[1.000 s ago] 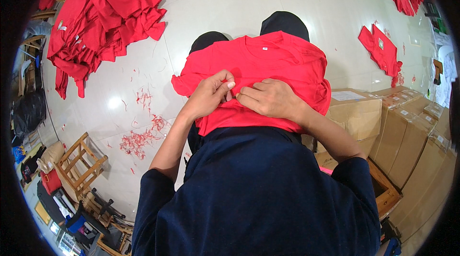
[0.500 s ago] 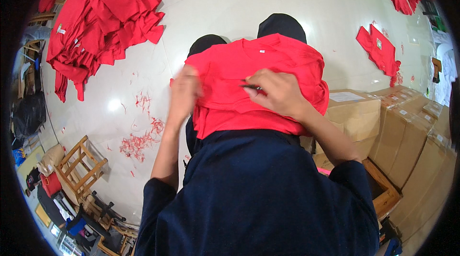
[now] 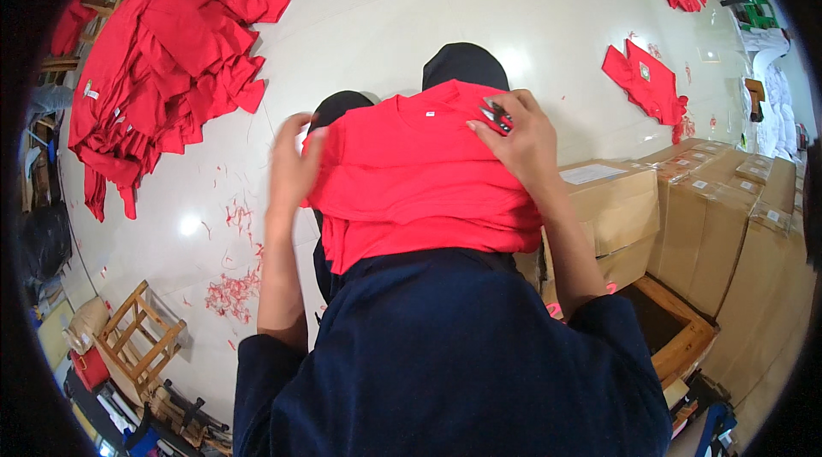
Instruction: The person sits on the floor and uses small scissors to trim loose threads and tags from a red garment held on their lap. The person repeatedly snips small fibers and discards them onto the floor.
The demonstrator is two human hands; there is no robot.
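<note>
A: Starting nearest, see what?
B: See a navy top [image 3: 462,354], then a red T-shirt [image 3: 411,179] laid in folds across the lap, reaching to dark-clad knees [image 3: 465,66], with a white neck label [image 3: 430,114] near the far edge.
A: And with the left hand [image 3: 291,166]?
B: Released, thumb and fingers parted, raised at the T-shirt's left edge. Can't tell whether touching the cloth.
A: With the right hand [image 3: 529,145]?
B: Curled around small dark snips [image 3: 499,117], pale tips pointing left, held over the T-shirt's far right part.
A: Looking farther out?
B: Find cardboard cartons [image 3: 698,209] close by on the right; leftward, red thread scraps [image 3: 231,294] on the pale floor [image 3: 360,20] and a wooden stool [image 3: 160,354].
A: Farthest?
B: Spot a heaped pile of red shirts [image 3: 163,63] at upper left, and a red garment [image 3: 646,80] with a badge lying at upper right.
</note>
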